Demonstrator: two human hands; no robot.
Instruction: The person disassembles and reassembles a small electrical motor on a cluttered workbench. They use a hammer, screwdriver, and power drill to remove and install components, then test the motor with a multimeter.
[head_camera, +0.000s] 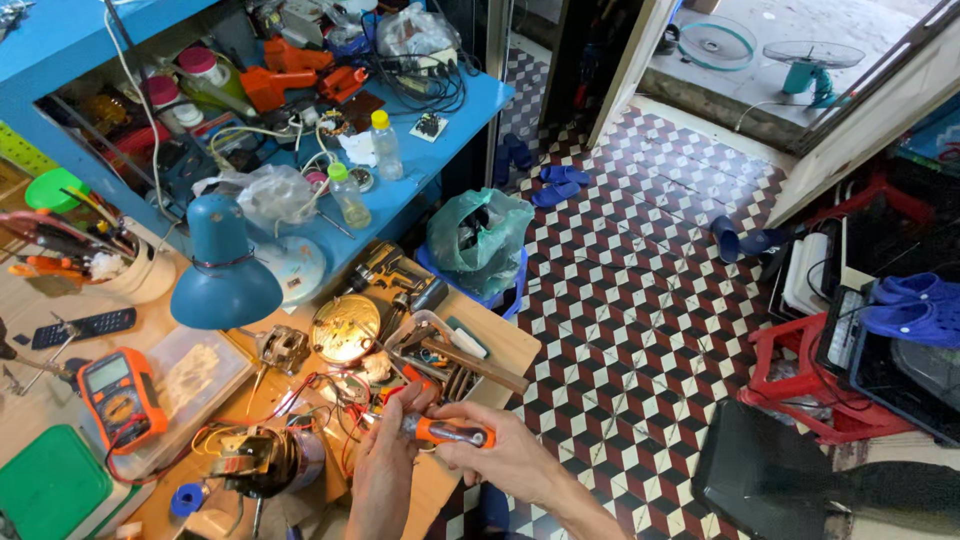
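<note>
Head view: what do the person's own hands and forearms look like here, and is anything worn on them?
Both the left hand and the right hand are bare: no gloves, and no rings or watch that can be made out. The forearms entering from the bottom edge are bare too, with no sleeve in view. No marks or bandages are visible.

Left hand (385, 462): bare, no glove, no ring or watch in view.
Right hand (500, 455): bare, no glove, no ring seen.
Left forearm: uncovered to the frame's lower edge, no sleeve or cuff.
Right forearm: uncovered likewise, runs off the bottom edge, no strap or band.
Fingernails: short, detail too small to tell.
</note>
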